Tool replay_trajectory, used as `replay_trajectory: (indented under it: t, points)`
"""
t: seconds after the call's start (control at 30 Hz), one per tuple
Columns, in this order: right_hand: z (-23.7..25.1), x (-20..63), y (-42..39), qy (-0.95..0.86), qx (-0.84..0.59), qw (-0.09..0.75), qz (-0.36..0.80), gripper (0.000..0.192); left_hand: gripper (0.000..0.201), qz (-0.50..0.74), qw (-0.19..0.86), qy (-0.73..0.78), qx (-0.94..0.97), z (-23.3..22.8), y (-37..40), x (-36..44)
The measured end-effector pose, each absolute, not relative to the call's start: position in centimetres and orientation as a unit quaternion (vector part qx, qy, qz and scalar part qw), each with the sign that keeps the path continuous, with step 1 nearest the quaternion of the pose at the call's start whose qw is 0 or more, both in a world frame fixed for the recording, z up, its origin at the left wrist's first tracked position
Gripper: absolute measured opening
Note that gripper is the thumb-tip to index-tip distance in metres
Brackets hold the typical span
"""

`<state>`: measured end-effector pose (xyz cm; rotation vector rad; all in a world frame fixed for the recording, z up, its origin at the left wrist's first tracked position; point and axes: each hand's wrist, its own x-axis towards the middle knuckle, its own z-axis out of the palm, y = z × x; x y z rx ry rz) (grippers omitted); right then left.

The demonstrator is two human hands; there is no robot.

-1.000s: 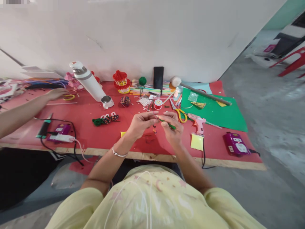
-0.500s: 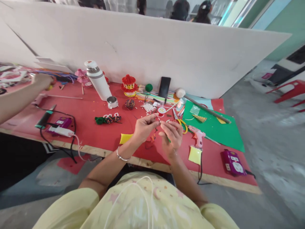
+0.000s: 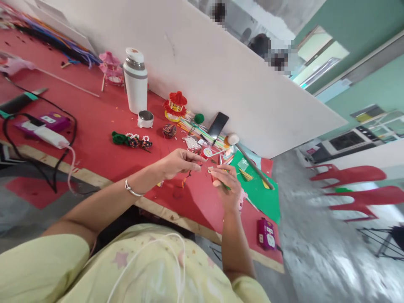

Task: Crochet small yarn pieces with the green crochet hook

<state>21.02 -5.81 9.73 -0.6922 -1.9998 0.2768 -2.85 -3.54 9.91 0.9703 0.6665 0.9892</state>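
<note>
Over the table, my left hand (image 3: 180,164) pinches thumb and forefinger together; whatever sits between them is too small to make out. Close by, my right hand (image 3: 227,182) has its fingers closed around a slim piece with a green part (image 3: 226,186) showing below the fingers. A small gap separates the two hands. Just beyond the fingertips stands a spool of red thread (image 3: 207,152). White beads (image 3: 192,143) lie in a heap behind my left hand, beside a multicoloured yarn ball (image 3: 169,131). A green fuzzy piece with white bead loops (image 3: 132,139) rests further left.
A white flask (image 3: 136,86) and its cup (image 3: 145,119) stand left of a red-and-yellow lantern-like craft (image 3: 175,106). A phone (image 3: 218,125) lies by a white partition (image 3: 195,71). Purple power boxes (image 3: 267,234) and a green sheet (image 3: 268,202) occupy the right; cables (image 3: 73,139) trail left.
The head view has turned and tilted, so the table now slopes down to the right. My hands have drawn slightly apart. Another person's arm at the left has gone from view.
</note>
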Motion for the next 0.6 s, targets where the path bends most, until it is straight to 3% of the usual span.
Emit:
replay_trajectory:
  t: [0.23, 0.43, 0.6]
  points:
    - [11.3, 21.3, -5.8, -0.822, -0.299, 0.453, 0.171, 0.024, 0.041, 0.426, 0.716, 0.310, 0.458, 9.8, -3.4, -3.6]
    - [11.3, 20.7, -6.0, -0.777, -0.306, 0.491, 0.248, 0.023, 0.030, 0.394, 0.741, 0.298, 0.455, 9.8, -3.3, -4.2]
    - [11.1, 20.6, -5.8, -0.800, -0.296, 0.483, 0.198, 0.021, 0.028, 0.358, 0.772, 0.293, 0.435, 10.3, -3.1, -4.6]
